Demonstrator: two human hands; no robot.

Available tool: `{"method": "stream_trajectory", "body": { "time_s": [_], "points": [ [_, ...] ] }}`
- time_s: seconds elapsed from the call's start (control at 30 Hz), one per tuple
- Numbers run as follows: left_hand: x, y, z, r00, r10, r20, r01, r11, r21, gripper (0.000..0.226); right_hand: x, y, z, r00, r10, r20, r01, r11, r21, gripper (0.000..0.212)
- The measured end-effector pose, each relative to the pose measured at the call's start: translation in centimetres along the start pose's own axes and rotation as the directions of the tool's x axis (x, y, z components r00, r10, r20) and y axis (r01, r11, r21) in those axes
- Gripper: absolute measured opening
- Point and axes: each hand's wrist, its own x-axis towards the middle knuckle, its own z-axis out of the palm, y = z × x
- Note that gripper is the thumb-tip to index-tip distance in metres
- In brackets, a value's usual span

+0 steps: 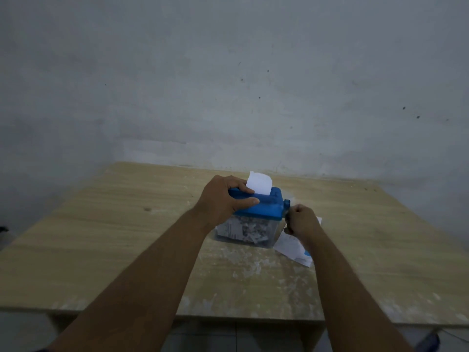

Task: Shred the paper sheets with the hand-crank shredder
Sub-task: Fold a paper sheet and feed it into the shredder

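Shredder (264, 207) stands on the table (101, 237) near its far edge. Left hand (223, 199) grips its blue top; right hand (302, 221) curls round the crank (286, 205). Sheet (258, 182) stands upright in the slot. Recommend firm downward hold, even turns.

No legible text anywhere.
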Motion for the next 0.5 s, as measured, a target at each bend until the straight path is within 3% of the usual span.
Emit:
{"method": "stream_trajectory", "body": {
  "time_s": [0.1, 0.23, 0.33, 0.5],
  "points": [
    [0.0, 0.0, 0.1, 1.0, 0.003, -0.001, -0.003, 1.0, 0.0, 0.022, -2.6, 1.6, 0.3, 0.999, -0.014, -0.032, 0.015, 1.0, 0.015, 0.025],
    [0.0, 0.1, -0.1, 1.0, -0.017, -0.005, 0.017, 1.0, 0.004, 0.02, -6.8, 2.0, -0.7, 0.989, -0.132, -0.069, 0.139, 0.984, 0.113, 0.031],
    [0.0, 0.2, 0.0, 1.0, -0.013, 0.0, 0.013, 1.0, 0.019, 0.021, -8.5, 1.2, -1.5, 0.979, -0.186, -0.082, 0.2, 0.958, 0.206, 0.025],
    [0.4, 0.4, -0.4, 0.999, -0.025, 0.037, 0.023, 0.997, 0.075, 0.024, -9.8, -1.1, -2.7, 0.946, -0.318, -0.068, 0.325, 0.932, 0.16, 0.019]
  ]
}}
